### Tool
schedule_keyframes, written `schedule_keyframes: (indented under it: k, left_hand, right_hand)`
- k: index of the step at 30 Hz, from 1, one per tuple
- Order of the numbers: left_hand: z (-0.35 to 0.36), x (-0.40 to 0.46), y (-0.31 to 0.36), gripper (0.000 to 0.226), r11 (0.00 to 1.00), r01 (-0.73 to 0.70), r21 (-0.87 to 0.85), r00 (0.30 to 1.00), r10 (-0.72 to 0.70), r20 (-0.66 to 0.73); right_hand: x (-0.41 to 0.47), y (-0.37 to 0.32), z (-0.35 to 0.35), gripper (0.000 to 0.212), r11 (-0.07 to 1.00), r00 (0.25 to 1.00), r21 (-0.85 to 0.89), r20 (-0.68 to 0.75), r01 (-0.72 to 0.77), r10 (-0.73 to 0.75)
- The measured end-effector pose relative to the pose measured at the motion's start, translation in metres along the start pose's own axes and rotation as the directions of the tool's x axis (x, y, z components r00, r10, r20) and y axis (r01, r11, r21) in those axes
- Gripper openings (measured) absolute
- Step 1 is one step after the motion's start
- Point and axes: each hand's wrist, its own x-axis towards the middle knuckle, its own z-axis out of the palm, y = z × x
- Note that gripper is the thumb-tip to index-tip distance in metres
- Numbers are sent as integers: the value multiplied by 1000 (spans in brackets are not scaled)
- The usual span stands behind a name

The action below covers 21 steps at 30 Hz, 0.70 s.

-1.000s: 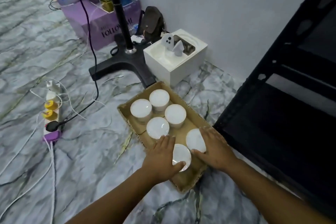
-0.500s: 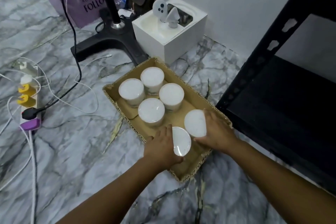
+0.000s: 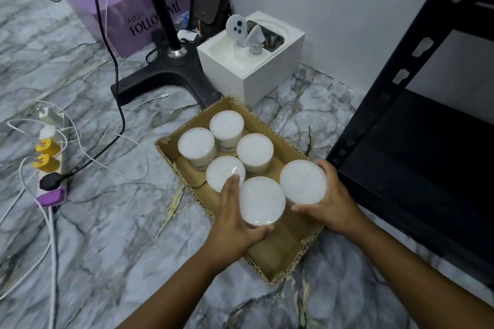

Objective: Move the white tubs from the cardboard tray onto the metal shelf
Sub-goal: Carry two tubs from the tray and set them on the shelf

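Note:
A shallow cardboard tray (image 3: 283,262) lies on the marble floor beside the black metal shelf (image 3: 417,157). Several white tubs stand in its far half, among them one (image 3: 196,145) at the left and one (image 3: 255,149) at the right. My left hand (image 3: 235,224) is wrapped around a white tub (image 3: 262,200) raised above the tray's near half. My right hand (image 3: 331,200) grips a second white tub (image 3: 303,181), also lifted, close to the shelf's front post. Both lids face the camera.
A white box (image 3: 256,61) with a small white gadget on top stands just behind the tray against the wall. A black stand base (image 3: 165,72) and a purple box (image 3: 128,16) lie further left. A power strip (image 3: 50,163) with cables trails across the floor at left.
Both hands have closed on a tub each and lifted them out of the tray's near half; the tubs now sit higher and closer to the camera.

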Motion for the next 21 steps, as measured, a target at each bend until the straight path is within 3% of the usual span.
schedule_keyframes:
  k: [3, 8, 11, 18, 21]
  left_hand:
    - [-2, -4, -2, 117, 999, 4, -38, 999, -5, -34]
    - [-3, -9, 1, 91, 993, -34, -115, 997, 26, -66]
    - [-3, -7, 2, 95, 989, -11, -145, 995, -3, -96]
    - [-6, -6, 3, 100, 921, 74, -382, 997, -76, 11]
    - [-7, -5, 2, 105, 906, 101, -411, 993, -64, 102]
  right_hand:
    - [-5, -1, 2, 99, 996, 1000, 83, -25, 18, -16]
    - [-9, -5, 5, 100, 981, 999, 191, -27, 42, -37]
    - [-13, -11, 4, 102, 976, 999, 214, -11, 39, -38]
    - [-17, -13, 6, 117, 961, 1000, 278, -19, 16, -11]
    - [-17, -13, 4, 104, 943, 998, 328, -18, 61, -58]
